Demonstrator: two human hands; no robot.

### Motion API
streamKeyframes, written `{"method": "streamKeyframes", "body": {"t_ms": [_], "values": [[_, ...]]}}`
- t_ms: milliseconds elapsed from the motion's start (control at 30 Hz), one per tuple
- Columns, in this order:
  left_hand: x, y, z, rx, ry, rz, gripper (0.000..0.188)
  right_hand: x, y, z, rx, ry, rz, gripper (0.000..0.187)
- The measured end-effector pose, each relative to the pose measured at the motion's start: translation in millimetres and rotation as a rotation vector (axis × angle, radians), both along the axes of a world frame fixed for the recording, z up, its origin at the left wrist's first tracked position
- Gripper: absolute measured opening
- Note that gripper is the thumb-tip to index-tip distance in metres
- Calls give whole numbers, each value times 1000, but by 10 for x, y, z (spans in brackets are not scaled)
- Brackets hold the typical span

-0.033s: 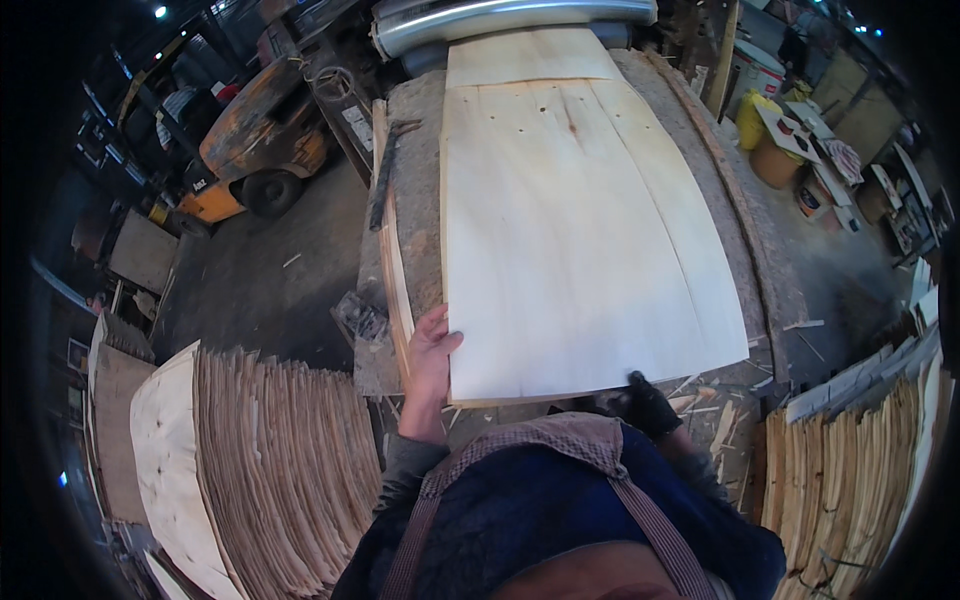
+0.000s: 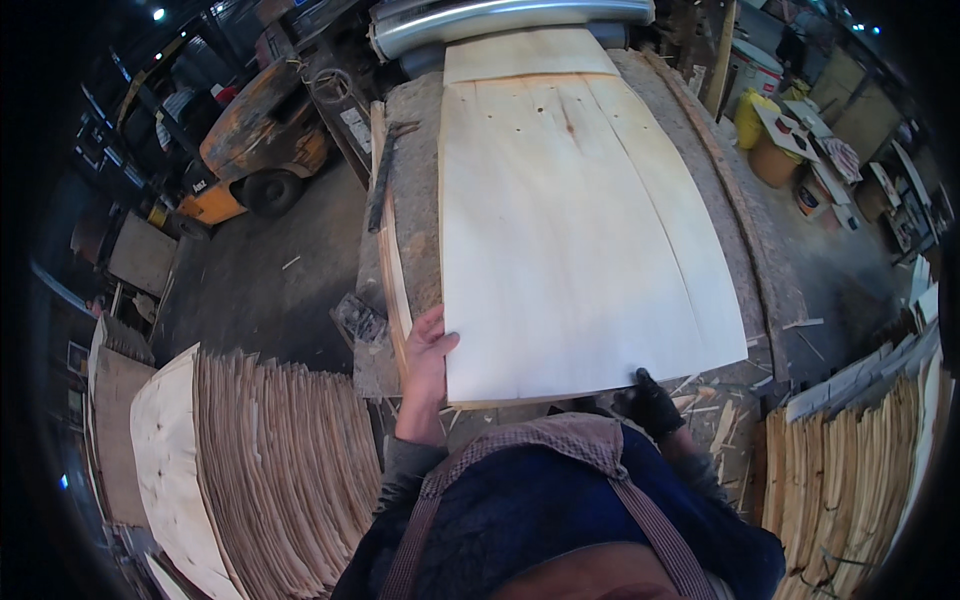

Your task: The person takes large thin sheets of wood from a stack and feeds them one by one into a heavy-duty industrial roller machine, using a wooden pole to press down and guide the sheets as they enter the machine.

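A pale wood veneer sheet lies flat before me, with small dark knots toward its far end and a long crack down its right side. Bare, my left hand grips its left edge close to the near corner, thumb on top and fingers underneath. My right hand, in a black glove, holds the near edge right of the middle; its thumb shows on the edge while the other fingers are hidden below. At the far end another veneer piece meets this sheet, just in front of a shiny metal roller.
The sheet rests on a rough worktable, where a dark hammer-like tool lies at the left. Veneer stacks stand at left and right. A worn orange forklift is at the far left; buckets stand far right.
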State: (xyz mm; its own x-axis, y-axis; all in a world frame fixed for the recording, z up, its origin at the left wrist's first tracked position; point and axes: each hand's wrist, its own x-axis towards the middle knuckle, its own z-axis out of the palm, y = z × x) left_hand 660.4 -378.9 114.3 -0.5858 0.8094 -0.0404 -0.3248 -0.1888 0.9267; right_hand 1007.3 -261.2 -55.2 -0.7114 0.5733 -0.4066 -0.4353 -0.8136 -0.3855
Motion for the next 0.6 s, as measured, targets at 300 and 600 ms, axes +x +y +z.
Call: {"method": "streamKeyframes", "body": {"t_ms": [300,600], "values": [[-451,30,-248,-203,87,83,49,-385,183,496,-9,-150,-16,13],[-643,94,-1516,-439,399,236,58,-1159,1254,333,-42,-111,-49,13]]}}
